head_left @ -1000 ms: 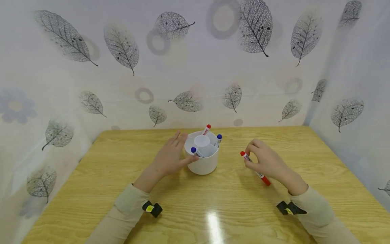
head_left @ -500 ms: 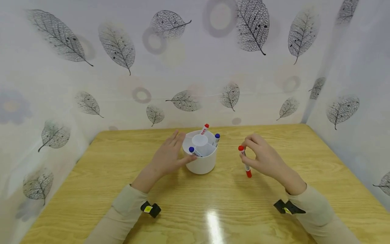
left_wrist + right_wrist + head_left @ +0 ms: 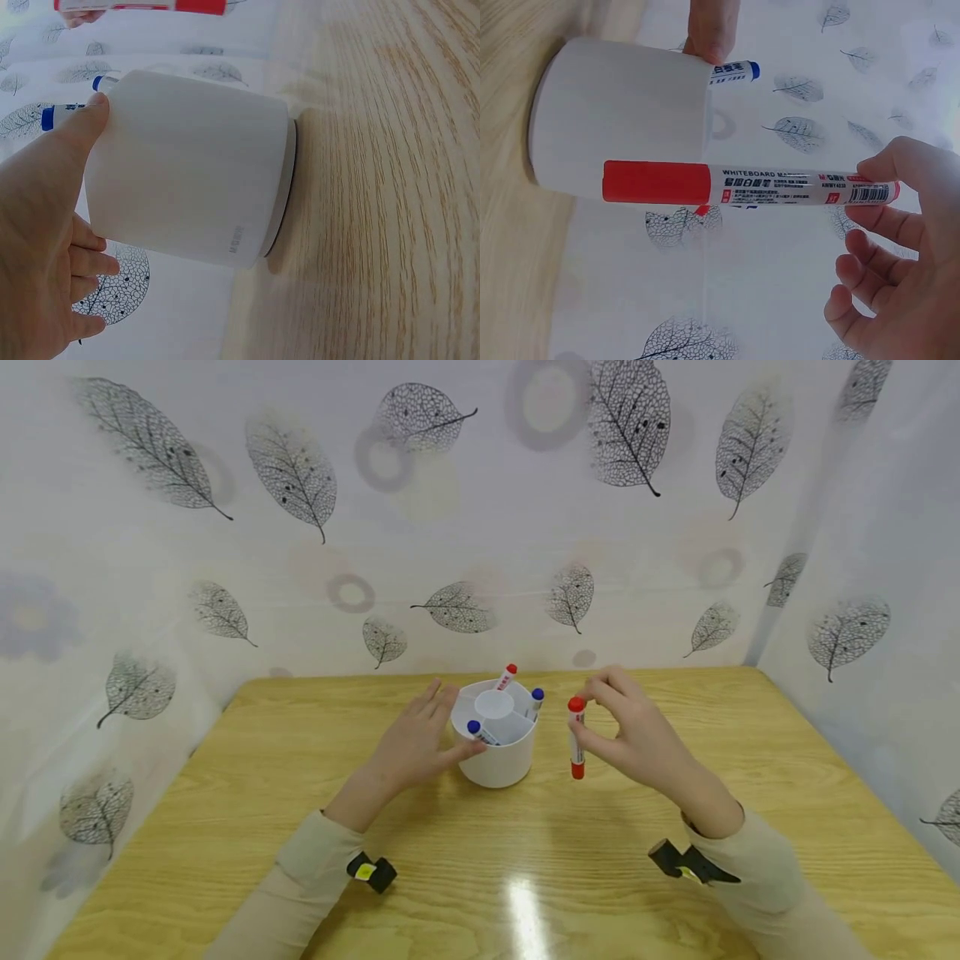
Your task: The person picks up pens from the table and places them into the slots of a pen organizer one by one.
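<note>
Upright at mid-table stands a round white pen holder (image 3: 495, 764) with dividers. Inside it are a red-capped marker (image 3: 506, 677) at the back, a blue-ended marker (image 3: 536, 703) at the right and another blue-ended marker (image 3: 482, 732) in front. My left hand (image 3: 408, 747) rests against the holder's left side, thumb at the front rim, fingers fairly straight. To the right of the holder, my right hand (image 3: 637, 731) pinches a red whiteboard marker (image 3: 765, 186) near its upper end. This marker hangs nearly upright, apart from the holder, its red cap (image 3: 656, 182) pointing down.
A wood-grain table (image 3: 465, 877) lies beneath both hands. Leaf-patterned cloth (image 3: 480, 527) surrounds it at the back and sides. Black wrist cameras sit on both sleeves, the left one (image 3: 372, 872) near the table surface.
My right hand has carried the red marker leftward and up towards the pen holder. The marker has swung from slanted to almost vertical. My left hand stays at the holder.
</note>
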### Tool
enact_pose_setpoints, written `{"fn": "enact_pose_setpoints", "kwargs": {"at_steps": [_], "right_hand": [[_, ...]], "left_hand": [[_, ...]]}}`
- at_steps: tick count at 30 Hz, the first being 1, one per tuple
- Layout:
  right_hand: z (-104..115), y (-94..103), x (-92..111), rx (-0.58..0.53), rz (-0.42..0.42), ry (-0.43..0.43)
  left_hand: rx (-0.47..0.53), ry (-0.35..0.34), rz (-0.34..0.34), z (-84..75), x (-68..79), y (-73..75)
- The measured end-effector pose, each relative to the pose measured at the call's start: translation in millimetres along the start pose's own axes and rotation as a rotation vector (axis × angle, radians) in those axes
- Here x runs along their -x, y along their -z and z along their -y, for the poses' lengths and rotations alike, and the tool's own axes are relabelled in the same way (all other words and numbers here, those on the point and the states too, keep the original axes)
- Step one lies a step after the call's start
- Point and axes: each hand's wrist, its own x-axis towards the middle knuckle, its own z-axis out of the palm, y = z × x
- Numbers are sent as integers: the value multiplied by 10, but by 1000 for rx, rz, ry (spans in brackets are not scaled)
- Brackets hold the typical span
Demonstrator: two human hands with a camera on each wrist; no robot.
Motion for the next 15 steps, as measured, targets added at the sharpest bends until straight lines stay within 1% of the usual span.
{"fn": "enact_pose_setpoints", "kwargs": {"at_steps": [3,10,15], "right_hand": [[46,-4,-83,-35,-35,1],[119,-39,-231,-83,-89,-33],[141,-99,-310,-133,-146,-23]], "left_hand": [[2,2,1,-1,-1,-5],[0,-2,-6,-1,1,-6],[0,1,-9,0,0,-11]]}}
